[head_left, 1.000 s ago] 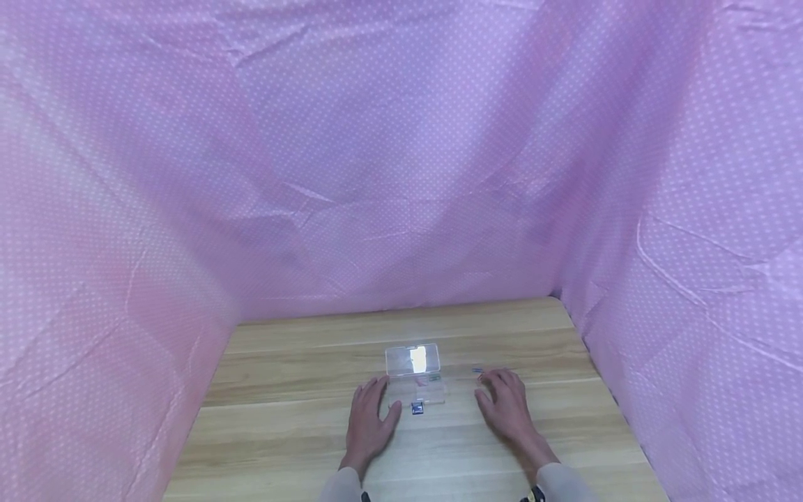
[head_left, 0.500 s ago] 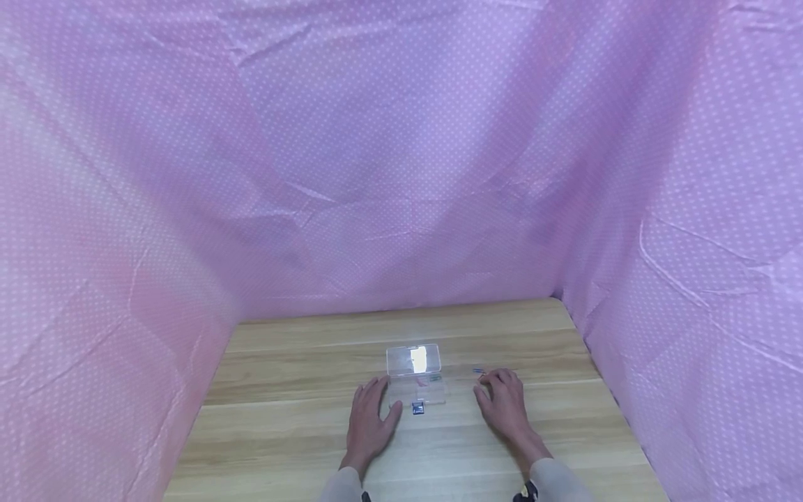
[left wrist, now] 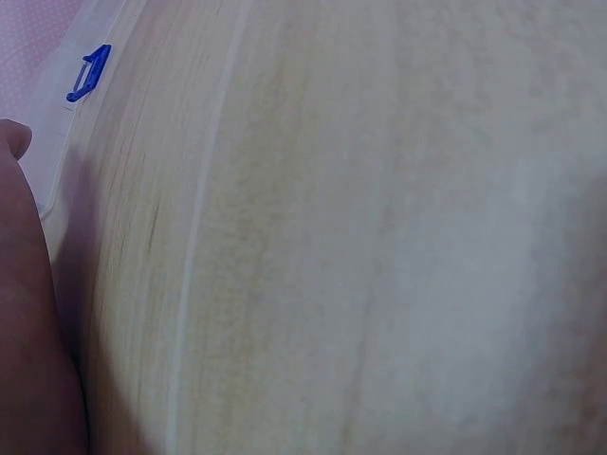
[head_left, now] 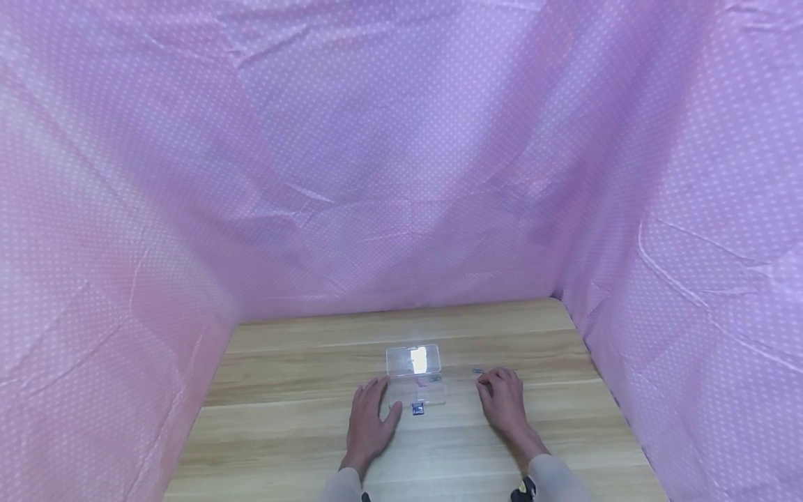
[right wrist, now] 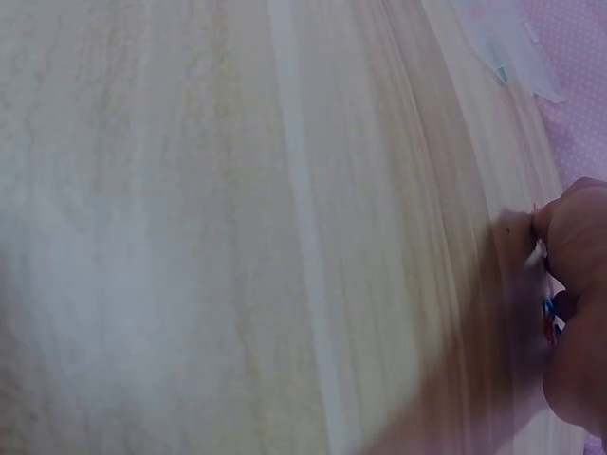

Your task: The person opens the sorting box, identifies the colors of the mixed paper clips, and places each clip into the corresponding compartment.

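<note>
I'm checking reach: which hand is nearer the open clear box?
Left. The left hand is at the left end of the clear box; the right hand is off to its right, clearly apart.

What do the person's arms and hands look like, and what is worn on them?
The left hand and right hand wear no gloves. Plain, light grey-beige fabric sleeves cover both forearms. A black item with a pale yellowish detail shows at the right wrist; only a small dark edge at the left.
</note>
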`<action>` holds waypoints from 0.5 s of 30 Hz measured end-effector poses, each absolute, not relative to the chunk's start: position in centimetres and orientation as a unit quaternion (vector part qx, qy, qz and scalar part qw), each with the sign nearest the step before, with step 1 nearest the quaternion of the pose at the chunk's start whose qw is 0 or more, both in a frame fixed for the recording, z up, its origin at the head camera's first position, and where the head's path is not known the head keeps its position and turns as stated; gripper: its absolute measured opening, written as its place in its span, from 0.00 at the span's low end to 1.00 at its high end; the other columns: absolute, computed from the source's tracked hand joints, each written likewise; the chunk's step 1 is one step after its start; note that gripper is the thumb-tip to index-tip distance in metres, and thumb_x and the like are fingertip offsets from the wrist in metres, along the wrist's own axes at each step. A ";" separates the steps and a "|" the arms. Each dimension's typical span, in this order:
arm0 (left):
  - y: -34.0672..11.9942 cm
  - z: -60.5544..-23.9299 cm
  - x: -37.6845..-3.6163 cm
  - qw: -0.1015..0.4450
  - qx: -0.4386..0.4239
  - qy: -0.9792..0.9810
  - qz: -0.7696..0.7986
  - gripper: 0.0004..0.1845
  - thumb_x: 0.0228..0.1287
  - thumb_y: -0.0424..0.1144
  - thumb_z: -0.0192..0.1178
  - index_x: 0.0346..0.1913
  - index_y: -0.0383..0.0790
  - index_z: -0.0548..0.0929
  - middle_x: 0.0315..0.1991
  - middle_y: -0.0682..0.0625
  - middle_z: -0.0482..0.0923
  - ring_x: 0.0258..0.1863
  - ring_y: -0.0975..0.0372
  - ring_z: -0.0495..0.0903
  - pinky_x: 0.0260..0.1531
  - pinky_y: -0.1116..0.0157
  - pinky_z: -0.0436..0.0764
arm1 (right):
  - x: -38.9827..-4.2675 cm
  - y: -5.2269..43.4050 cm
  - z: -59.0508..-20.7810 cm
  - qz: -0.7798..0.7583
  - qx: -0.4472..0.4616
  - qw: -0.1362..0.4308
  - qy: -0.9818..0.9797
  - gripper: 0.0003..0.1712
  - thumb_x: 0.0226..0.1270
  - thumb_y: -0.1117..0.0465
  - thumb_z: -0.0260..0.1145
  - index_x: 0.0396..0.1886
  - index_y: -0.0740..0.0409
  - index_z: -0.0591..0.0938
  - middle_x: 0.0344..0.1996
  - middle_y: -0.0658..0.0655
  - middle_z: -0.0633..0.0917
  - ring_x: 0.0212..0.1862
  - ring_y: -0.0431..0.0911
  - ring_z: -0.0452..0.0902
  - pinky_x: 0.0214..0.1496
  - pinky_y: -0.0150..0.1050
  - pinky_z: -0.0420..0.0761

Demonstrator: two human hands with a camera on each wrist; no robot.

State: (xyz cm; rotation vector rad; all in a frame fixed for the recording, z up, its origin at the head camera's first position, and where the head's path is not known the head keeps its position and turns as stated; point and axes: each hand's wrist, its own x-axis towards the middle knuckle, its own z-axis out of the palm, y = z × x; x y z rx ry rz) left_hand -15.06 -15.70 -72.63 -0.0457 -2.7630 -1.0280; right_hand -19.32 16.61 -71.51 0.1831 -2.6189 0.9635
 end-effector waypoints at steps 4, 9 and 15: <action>-15.7 -72.7 -15.1 0.093 -0.014 -0.932 -0.349 0.35 0.77 0.56 0.68 0.81 0.48 0.78 0.79 0.45 0.82 0.85 0.46 0.73 0.95 0.41 0.56 | -19.4 16.5 -71.2 0.342 0.055 0.144 -0.927 0.03 0.72 0.67 0.79 0.39 0.63 0.93 0.44 0.63 0.91 0.56 0.64 0.83 0.68 0.65 0.78; -15.7 -72.7 -15.0 0.094 -0.015 -0.932 -0.351 0.35 0.77 0.55 0.68 0.81 0.48 0.78 0.79 0.45 0.82 0.85 0.45 0.73 0.95 0.41 0.56 | -19.4 16.4 -70.6 0.339 0.047 0.115 -0.933 0.03 0.73 0.68 0.75 0.41 0.63 0.93 0.45 0.62 0.91 0.57 0.64 0.82 0.70 0.66 0.77; -15.7 -72.7 -15.0 0.092 -0.014 -0.933 -0.348 0.35 0.77 0.55 0.68 0.81 0.48 0.78 0.79 0.45 0.82 0.85 0.45 0.73 0.95 0.41 0.56 | -19.5 16.2 -70.2 0.336 0.038 0.091 -0.937 0.03 0.73 0.67 0.74 0.41 0.63 0.92 0.48 0.63 0.91 0.60 0.65 0.82 0.74 0.68 0.75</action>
